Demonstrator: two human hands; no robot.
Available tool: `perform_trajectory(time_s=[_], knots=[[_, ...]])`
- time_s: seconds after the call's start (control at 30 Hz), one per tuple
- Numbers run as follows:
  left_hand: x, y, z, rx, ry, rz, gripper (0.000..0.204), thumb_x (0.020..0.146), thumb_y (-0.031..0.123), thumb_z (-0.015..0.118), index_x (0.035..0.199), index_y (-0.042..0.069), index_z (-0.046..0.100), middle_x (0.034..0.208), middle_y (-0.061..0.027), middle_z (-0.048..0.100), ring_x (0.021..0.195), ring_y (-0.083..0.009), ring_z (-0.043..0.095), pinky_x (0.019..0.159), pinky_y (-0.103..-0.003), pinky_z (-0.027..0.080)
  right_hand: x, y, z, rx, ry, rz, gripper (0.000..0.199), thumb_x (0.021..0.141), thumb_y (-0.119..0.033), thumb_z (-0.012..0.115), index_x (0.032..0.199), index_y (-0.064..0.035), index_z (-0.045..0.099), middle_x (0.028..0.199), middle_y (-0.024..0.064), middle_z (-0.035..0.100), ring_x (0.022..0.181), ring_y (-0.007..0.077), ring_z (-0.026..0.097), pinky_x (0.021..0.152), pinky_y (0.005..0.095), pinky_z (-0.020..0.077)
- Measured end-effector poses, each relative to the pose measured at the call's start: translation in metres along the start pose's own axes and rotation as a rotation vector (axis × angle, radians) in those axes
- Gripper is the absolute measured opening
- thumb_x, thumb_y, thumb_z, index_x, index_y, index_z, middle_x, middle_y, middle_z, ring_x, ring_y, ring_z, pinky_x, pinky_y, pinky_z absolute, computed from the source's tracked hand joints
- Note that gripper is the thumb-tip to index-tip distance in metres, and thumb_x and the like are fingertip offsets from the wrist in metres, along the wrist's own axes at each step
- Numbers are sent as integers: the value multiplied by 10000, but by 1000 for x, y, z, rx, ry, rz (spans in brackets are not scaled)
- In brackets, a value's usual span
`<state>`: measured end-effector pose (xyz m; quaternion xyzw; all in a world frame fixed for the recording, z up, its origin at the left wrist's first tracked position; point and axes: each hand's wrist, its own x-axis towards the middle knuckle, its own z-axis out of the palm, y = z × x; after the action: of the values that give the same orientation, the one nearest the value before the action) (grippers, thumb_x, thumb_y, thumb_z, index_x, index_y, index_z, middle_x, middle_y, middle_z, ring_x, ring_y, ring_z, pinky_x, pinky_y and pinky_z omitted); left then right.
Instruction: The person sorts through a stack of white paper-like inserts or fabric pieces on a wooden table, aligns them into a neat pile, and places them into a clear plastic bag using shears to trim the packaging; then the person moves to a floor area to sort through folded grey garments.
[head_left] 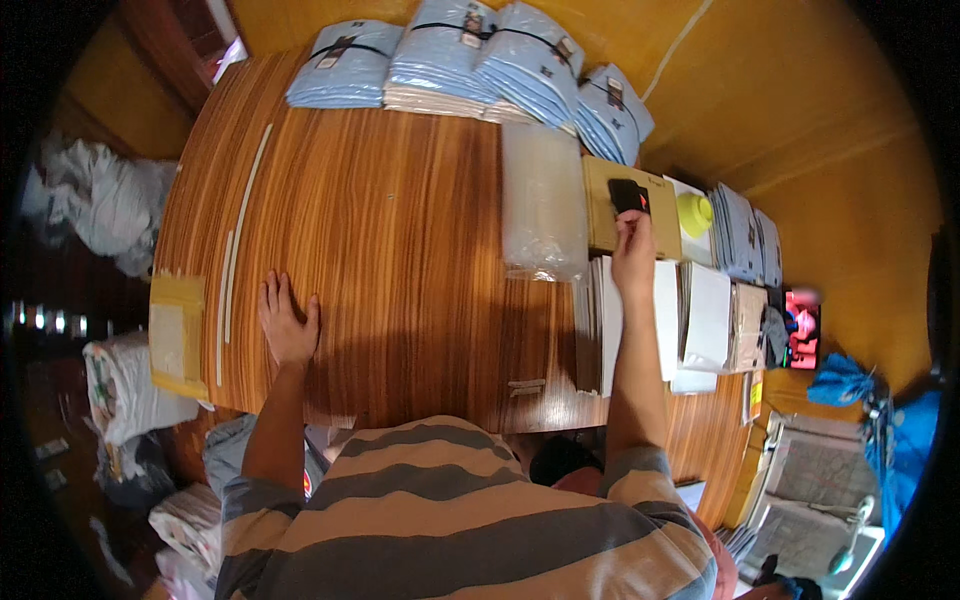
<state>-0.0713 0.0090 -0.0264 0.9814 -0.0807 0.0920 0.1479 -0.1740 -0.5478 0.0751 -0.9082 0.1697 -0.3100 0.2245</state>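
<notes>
My left hand (pixel 287 318) lies flat on the wooden table (pixel 400 250), fingers stretched out, holding nothing. Out to the right, my right hand (pixel 632 245) pinches a few flat black cards (pixel 628 196) with a small red mark. The cards are over a brown cardboard box (pixel 599 215). To the left of the box lies a stack of clear plastic bags (pixel 543 200). Below my right hand, my forearm passes over stacks of white boards (pixel 664 315).
Folded light-blue shirts in clear plastic (pixel 440 60) line the far edge, with more shirts (pixel 738 235) at the right. A yellow round object (pixel 694 213) sits beside the box. A brown taped packet (pixel 178 335) lies at the left edge. A lit screen (pixel 801 328) stands far right.
</notes>
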Motion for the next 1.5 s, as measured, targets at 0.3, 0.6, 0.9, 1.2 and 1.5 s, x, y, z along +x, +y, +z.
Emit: perform_trajectory(time_s=[0.3, 0.6, 0.9, 1.2, 1.5], knots=[[-29, -37, -23, -139, 19, -123, 762, 882, 456, 663, 1437, -37, 492, 1531, -253, 440, 1441, -417, 377, 1224, -499, 268, 53, 22, 65, -593, -559, -49, 404, 946, -382, 619, 1175, -58, 701, 1105, 210, 723, 1003, 375, 683, 868, 478, 532], [-16, -49, 23, -206, 178, -60, 674, 962, 527, 589, 1456, 72, 523, 1597, -176, 382, 1501, -361, 306, 1235, -478, 279, -15, -165, 65, -78, -310, -444, 161, 978, -105, 643, 1058, 23, 700, 1024, 194, 707, 976, 323, 661, 846, 412, 546], [-296, -119, -103, -965, -73, -181, 331, 991, 287, 646, 1225, 55, 683, 1161, -171, 719, 1063, -310, 694, 925, -425, 551, -290, -353, 136, 212, -1253, -724, 247, 998, -184, 629, 1178, -19, 667, 1031, 176, 718, 899, 322, 712, 786, 396, 561], [-843, -195, -62, -329, -327, -2116, 635, 913, 494, 580, 1250, -40, 646, 1274, -247, 670, 1220, -397, 632, 1048, -488, 484, -414, -452, 146, 169, -1601, -988, 265, 965, -208, 675, 1178, -52, 680, 1033, 132, 726, 854, 261, 713, 768, 364, 564], [-827, -133, 40, -1489, 719, -1995, 389, 944, 387, 684, 1102, 34, 725, 853, -51, 709, 702, -174, 638, 678, -322, 536, -461, -549, 181, -135, -1739, -1238, 384, 953, -257, 686, 1257, -26, 645, 1095, 156, 717, 942, 290, 707, 847, 390, 547]])
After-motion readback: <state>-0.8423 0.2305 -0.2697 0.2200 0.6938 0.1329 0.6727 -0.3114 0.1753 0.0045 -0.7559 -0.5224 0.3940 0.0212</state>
